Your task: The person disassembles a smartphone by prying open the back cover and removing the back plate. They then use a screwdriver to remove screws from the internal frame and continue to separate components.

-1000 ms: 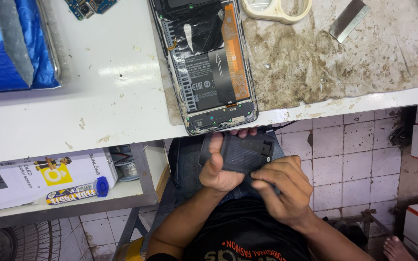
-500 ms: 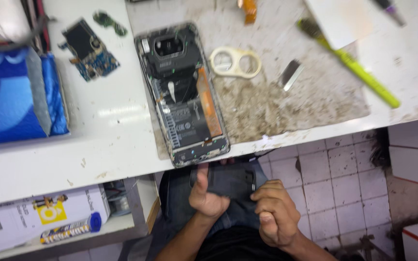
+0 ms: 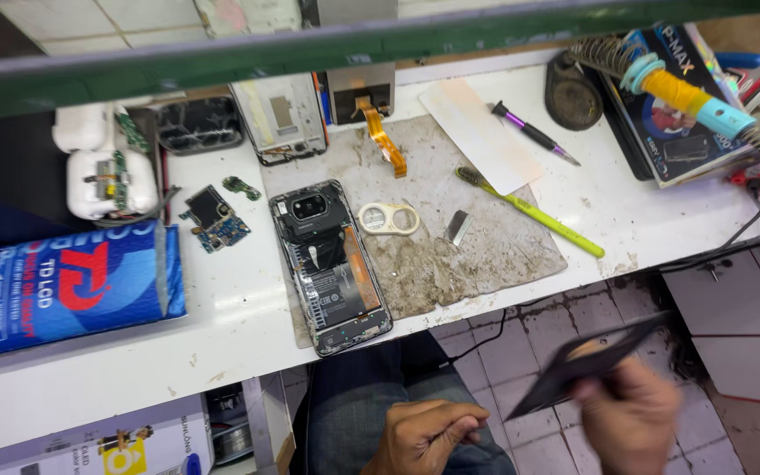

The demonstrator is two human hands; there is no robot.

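The right hand hangs below the front edge of the workbench, out over the tiled floor, and pinches a thin dark back cover by its lower end, fingers closed on it; the panel is tilted, its far corner rising to the right, and it is blurred, so its surface detail cannot be made out. The left hand sits lower and nearer the body, above the lap in blue jeans, fingers curled loosely inward and holding nothing that can be seen. On the bench, near the front edge and roughly in the middle, an opened phone lies face down with its insides bare, camera end toward the back edge, resting half on a stained grey work mat. Just beside it on the mat lies a cream ring-shaped plastic tool, then a small metal blade, and a yellow-green brush slanting toward the right front. Behind them an orange flex cable runs up to a small stand, with a white card and a purple-tipped screwdriver to its right. A soldering iron with a yellow and blue handle rests at the back right corner. At the left edge lies a blue padded packet, with a small circuit board between it and the phone.
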